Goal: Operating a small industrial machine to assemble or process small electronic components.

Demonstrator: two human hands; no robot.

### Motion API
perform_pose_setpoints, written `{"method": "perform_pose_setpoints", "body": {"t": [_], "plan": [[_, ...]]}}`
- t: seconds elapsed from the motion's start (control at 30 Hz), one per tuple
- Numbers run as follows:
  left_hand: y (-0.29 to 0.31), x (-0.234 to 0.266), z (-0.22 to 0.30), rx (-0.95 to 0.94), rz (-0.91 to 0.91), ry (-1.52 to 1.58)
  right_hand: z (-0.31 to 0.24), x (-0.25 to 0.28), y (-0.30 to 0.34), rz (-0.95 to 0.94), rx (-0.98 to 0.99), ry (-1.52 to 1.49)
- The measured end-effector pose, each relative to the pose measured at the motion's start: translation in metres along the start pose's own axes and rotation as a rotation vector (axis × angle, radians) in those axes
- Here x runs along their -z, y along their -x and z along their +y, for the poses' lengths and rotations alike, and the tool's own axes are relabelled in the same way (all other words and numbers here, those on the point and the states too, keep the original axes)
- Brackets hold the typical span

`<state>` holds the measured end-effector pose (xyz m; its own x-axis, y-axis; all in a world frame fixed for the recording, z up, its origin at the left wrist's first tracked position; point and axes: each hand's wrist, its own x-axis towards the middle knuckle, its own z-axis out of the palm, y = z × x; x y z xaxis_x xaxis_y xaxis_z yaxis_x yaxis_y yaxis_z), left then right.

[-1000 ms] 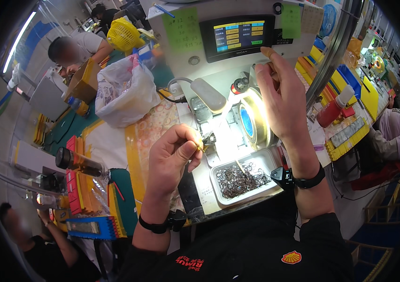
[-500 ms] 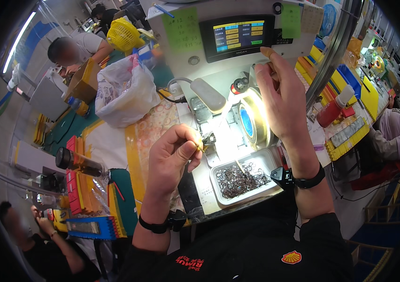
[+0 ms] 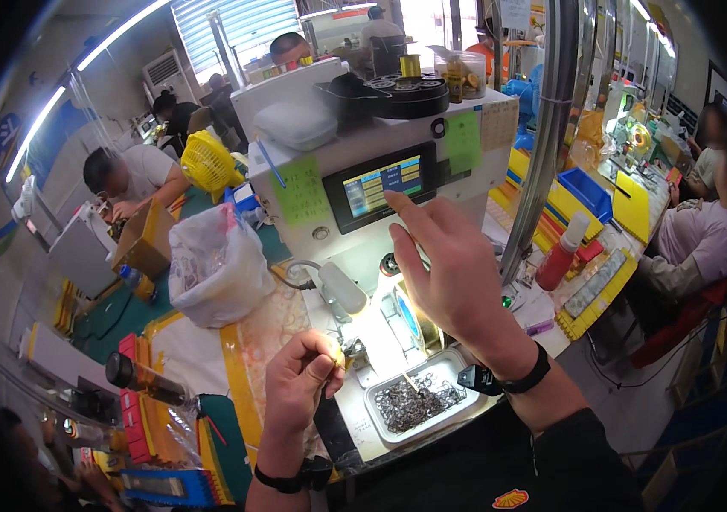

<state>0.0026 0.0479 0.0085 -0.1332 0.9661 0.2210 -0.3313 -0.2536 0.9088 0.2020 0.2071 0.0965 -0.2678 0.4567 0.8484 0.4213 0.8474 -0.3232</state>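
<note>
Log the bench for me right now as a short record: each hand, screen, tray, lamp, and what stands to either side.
Left hand: pinching a small yellow piece, details unclear
Right hand: index finger extended at the screen; contact cannot be confirmed
Screen: lit, on the machine's front
Tray: white, holding many small dark pieces and a thin stick
Lamp: white head over a brightly lit area
Left side: white plastic bag
Right side: red bottle

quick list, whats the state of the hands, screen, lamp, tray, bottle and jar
Left hand, pinching a small yellow piece
Right hand, index finger extended to the screen, contact unclear
Screen, lit
Lamp, on
White tray, holding small dark pieces
Red bottle, capped
Dark-lidded jar, closed
</note>
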Motion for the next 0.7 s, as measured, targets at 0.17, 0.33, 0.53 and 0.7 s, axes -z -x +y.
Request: {"method": "perform_pose_setpoints", "body": {"t": [0.17, 0.33, 0.53, 0.7], "plan": [[-0.003, 0.0, 0.0, -0.002, 0.003, -0.002, 0.0, -0.005, -0.009, 0.018, 0.047, 0.045], [-0.002, -0.002, 0.001, -0.01, -0.003, -0.01, 0.0, -0.008, -0.01, 0.027, 0.046, 0.044], [-0.001, -0.001, 0.0, -0.013, -0.007, -0.012, 0.001, -0.01, -0.008, 0.025, 0.046, 0.047], [-0.001, -0.005, 0.0, -0.019, 0.0, -0.019, 0.004, -0.003, 0.002, 0.024, -0.022, 0.091]]}}
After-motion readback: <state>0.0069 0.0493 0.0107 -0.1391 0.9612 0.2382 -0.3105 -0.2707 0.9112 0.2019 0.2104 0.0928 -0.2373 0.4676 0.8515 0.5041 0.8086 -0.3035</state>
